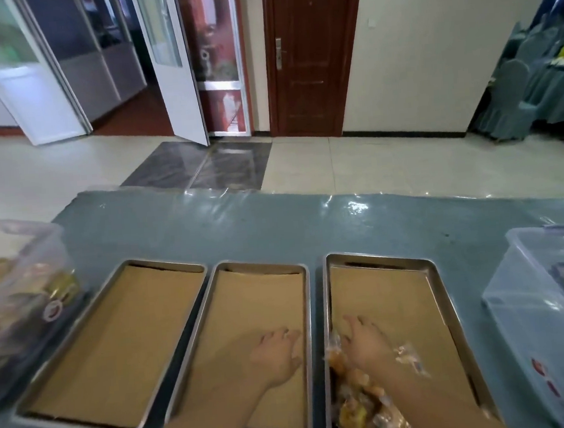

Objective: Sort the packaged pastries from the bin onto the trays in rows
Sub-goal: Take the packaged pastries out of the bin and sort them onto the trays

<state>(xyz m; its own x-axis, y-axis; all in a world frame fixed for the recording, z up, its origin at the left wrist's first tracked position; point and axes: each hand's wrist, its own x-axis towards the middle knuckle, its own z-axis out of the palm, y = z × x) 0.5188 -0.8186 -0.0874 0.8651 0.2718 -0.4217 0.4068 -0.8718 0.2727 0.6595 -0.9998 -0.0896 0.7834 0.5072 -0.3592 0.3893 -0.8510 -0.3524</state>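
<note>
Red bin label (52, 311), perhaps illegible.

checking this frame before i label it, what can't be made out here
Head view only:
- Pastries in the right tray: count unclear, the right hand and forearm cover them, and the bottom edge cuts them off.
- Left bin: contents blurred, cut off by the left edge.
- Right bin: cut off by the right edge.
- Left hand: fingertips blurred, contact with the middle tray unclear.
</note>
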